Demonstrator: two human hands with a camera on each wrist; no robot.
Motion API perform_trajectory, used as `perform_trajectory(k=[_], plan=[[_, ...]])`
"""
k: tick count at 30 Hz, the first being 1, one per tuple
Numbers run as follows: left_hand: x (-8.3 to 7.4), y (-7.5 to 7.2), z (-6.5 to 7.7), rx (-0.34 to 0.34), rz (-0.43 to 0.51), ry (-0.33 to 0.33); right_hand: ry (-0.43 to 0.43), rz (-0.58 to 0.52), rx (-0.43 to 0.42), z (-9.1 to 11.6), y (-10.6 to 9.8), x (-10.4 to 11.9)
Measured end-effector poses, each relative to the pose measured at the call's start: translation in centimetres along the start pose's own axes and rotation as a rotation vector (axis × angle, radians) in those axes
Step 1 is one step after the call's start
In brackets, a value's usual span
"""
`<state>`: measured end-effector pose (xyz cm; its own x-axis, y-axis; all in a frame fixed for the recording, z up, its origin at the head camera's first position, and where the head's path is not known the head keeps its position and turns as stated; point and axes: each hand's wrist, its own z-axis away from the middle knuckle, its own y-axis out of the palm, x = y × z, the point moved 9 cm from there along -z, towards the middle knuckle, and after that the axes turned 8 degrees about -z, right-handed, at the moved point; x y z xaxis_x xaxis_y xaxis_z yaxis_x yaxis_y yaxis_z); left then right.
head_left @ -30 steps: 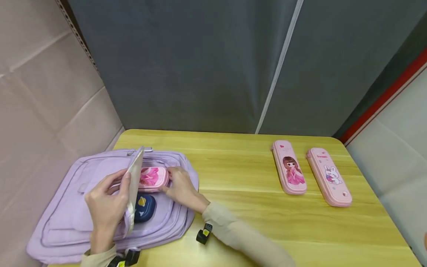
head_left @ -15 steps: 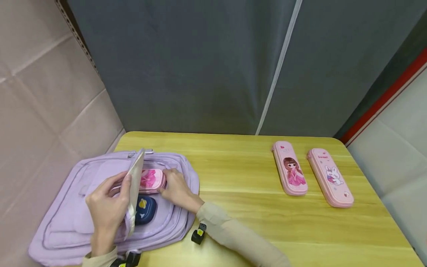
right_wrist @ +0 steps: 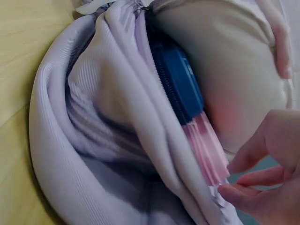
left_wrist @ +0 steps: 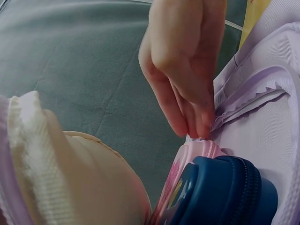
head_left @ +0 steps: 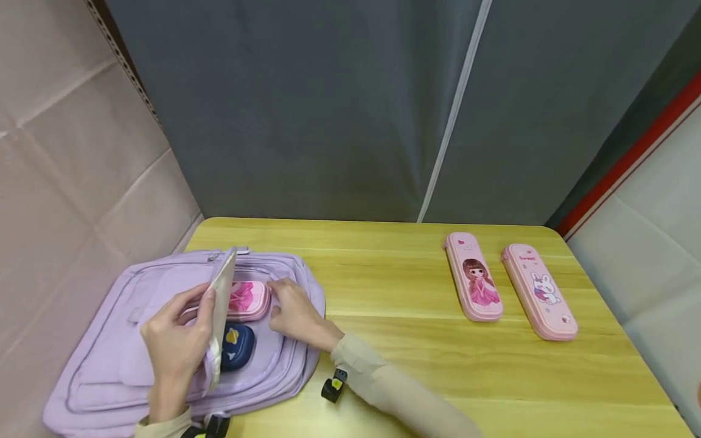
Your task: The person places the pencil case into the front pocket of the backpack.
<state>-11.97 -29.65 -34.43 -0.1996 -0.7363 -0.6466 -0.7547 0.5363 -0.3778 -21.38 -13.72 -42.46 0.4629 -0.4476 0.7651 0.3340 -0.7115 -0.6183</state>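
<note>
With fingers of left hand (head_left: 174,340), pinching lavender backpack flap (head_left: 221,304), lower left of frame; with unclenched fingers of right hand (head_left: 300,316), touching end of pink pencil case (head_left: 248,300).

Head camera: above the counter's (head_left: 416,377) near side, facing forward and down; widest coverage, spanning left hand (head_left: 177,340), right hand (head_left: 298,313) and grey curtain (head_left: 301,115). Left wrist camera: close range, facing past the lavender backpack's (head_left: 109,353) raised flap (head_left: 222,310) toward the right hand. Right wrist camera: close range, facing the flap from the right hand's side, counter along its left edge. All three views share the navy case (left_wrist: 220,192) and pink pencil case (head_left: 248,300).
</note>
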Motion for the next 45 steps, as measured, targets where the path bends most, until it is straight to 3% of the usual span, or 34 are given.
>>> perform_trajectory(k=[8, 16, 30, 41, 45], plan=[[0.4, 0.1, -0.4, 0.008, -0.016, -0.005, -0.087, 0.018, -0.032, 1.5, -3.1, 0.0], [1.6, -0.4, -0.3, 0.004, 0.008, -0.054, -0.041, -0.01, -0.029, 3.3, -5.3, -1.4], [1.8, -0.6, -0.4, 0.02, -0.001, -0.033, 0.033, 0.007, -0.137, 6.1, -11.3, -4.9], [2.4, -0.3, -0.6, 0.034, 0.002, -0.056, 0.039, 0.051, -0.252, 7.7, -15.3, -7.1], [2.7, -0.4, -0.3, 0.035, -0.001, -0.066, 0.079, 0.061, -0.309, 8.8, -17.1, -8.3]])
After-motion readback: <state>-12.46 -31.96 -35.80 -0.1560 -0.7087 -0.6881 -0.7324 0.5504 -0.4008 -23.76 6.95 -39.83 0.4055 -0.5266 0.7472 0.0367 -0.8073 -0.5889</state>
